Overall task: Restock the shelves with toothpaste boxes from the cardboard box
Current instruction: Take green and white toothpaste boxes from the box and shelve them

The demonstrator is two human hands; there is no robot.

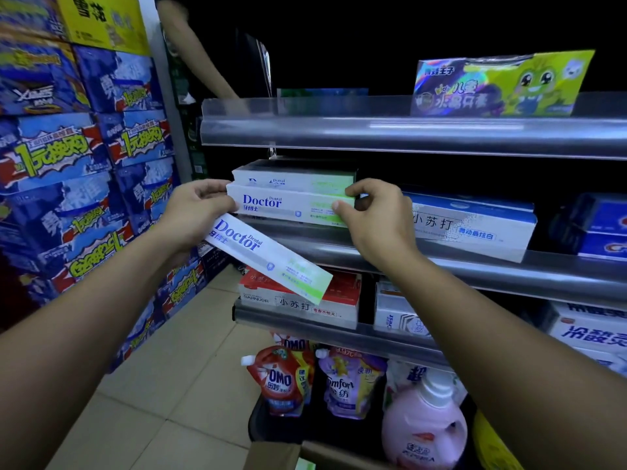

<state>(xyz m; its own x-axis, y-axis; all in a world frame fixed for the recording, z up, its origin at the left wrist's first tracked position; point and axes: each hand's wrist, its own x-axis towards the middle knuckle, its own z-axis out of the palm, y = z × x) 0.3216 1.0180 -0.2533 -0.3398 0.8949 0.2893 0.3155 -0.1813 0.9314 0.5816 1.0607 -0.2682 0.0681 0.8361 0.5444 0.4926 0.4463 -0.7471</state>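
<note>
My left hand [193, 205] and right hand [373, 212] are sitting at either end of a toothpaste box [288, 203] on the middle shelf [441, 262]. A second box [291, 174] is lying on top of it. A third box [268, 257] is slanting down from my left hand, in front of the shelf. The cardboard box [271, 456] is lying below, nearest me.

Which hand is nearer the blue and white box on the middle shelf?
Right. The right hand pinches the shelved Doctor box at its right end, beside the blue and white box; the left hand holds a tilted Doctor box at the other end.

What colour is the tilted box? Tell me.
The tilted box is white with blue lettering and a green end, seen in the head view.
</note>
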